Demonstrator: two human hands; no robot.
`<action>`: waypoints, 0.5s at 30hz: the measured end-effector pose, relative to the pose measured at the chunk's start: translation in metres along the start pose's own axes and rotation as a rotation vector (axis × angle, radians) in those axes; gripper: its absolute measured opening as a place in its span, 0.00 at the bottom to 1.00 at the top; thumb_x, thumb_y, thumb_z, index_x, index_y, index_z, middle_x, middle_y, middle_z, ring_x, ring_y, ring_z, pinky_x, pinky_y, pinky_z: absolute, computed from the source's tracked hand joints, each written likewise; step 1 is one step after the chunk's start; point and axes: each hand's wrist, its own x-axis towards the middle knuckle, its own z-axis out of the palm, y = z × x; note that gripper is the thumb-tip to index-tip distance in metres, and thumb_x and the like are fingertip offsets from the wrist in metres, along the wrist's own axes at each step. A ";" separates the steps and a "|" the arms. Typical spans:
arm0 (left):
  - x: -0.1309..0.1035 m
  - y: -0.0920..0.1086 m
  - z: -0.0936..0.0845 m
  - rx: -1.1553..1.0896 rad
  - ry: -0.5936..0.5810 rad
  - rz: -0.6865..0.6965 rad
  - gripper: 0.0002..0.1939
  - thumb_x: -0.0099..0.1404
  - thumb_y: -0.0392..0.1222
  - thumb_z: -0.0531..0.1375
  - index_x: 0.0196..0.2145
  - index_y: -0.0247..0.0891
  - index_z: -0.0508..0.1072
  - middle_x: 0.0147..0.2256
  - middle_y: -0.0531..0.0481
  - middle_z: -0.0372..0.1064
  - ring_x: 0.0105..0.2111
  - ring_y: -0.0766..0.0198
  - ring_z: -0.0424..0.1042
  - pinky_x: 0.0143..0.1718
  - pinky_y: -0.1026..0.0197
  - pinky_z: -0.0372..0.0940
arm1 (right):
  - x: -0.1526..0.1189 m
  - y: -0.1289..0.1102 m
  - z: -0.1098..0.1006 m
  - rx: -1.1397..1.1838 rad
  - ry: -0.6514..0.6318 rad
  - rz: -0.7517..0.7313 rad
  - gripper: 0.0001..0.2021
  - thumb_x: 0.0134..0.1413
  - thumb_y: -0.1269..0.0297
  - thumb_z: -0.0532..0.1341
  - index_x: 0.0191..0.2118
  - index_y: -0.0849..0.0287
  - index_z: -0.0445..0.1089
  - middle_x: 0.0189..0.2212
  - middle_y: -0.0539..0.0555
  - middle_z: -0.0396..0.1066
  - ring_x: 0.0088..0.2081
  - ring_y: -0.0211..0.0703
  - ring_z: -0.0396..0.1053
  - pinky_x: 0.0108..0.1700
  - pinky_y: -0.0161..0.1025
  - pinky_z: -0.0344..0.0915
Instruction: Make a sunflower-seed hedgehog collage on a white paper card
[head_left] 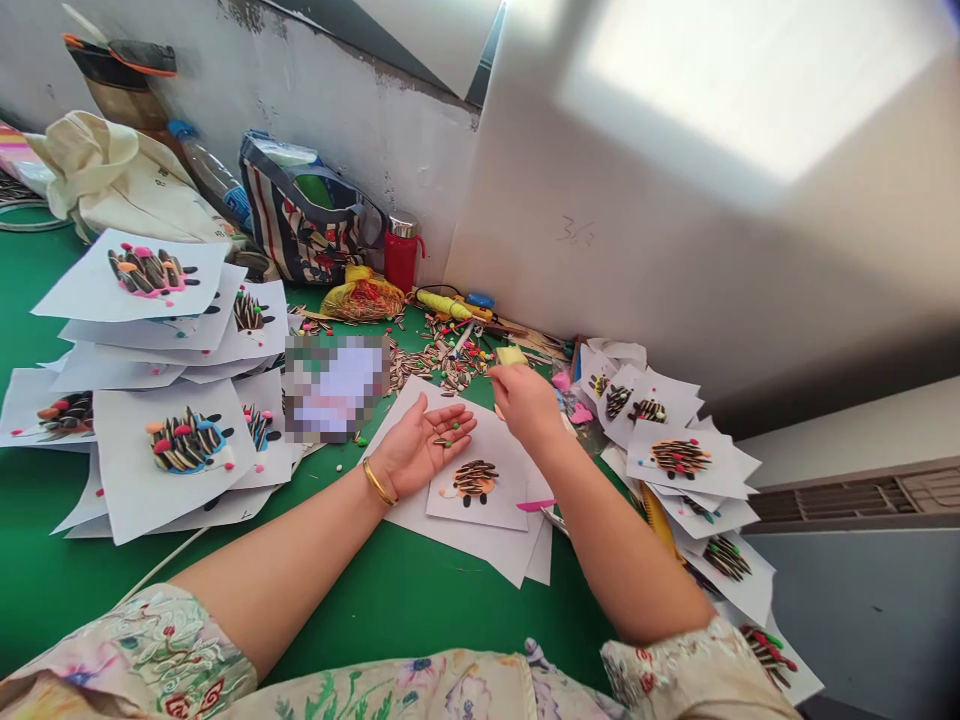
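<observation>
Seeds (442, 432) lie in the flat, open left hand (427, 445), kept ready; the right hand (525, 398) pinches a yellow piece (512, 355) above the hedgehog paper (480, 485).

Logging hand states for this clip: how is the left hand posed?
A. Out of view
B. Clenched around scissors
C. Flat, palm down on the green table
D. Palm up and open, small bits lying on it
D: the left hand lies palm up, fingers spread, with small beads on the palm, beside the hedgehog craft sheet.
</observation>
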 end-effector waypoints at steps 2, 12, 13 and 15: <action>0.000 0.000 -0.001 0.003 -0.003 0.001 0.27 0.72 0.57 0.48 0.47 0.28 0.73 0.49 0.32 0.71 0.51 0.52 0.72 0.50 0.54 0.71 | -0.039 -0.001 -0.005 0.121 0.049 -0.043 0.13 0.65 0.67 0.52 0.46 0.58 0.73 0.40 0.57 0.75 0.42 0.46 0.70 0.44 0.40 0.63; 0.003 0.000 -0.002 0.041 -0.010 0.007 0.27 0.72 0.56 0.48 0.48 0.29 0.73 0.51 0.33 0.70 0.53 0.52 0.71 0.52 0.52 0.69 | -0.141 -0.015 0.006 0.504 0.027 0.103 0.09 0.62 0.69 0.55 0.43 0.56 0.71 0.37 0.53 0.75 0.39 0.43 0.71 0.42 0.39 0.67; 0.003 0.000 -0.002 0.044 -0.011 0.009 0.27 0.72 0.56 0.48 0.48 0.29 0.73 0.51 0.33 0.70 0.54 0.52 0.70 0.52 0.52 0.69 | -0.141 -0.017 0.006 0.491 0.017 0.111 0.08 0.60 0.69 0.56 0.41 0.56 0.71 0.35 0.52 0.75 0.38 0.43 0.71 0.41 0.39 0.67; 0.003 0.000 -0.001 0.052 -0.013 0.011 0.27 0.72 0.56 0.48 0.48 0.30 0.73 0.51 0.33 0.70 0.54 0.52 0.70 0.52 0.52 0.69 | -0.138 -0.021 0.007 0.454 0.009 0.111 0.07 0.59 0.70 0.57 0.38 0.56 0.72 0.33 0.52 0.75 0.36 0.43 0.71 0.39 0.39 0.66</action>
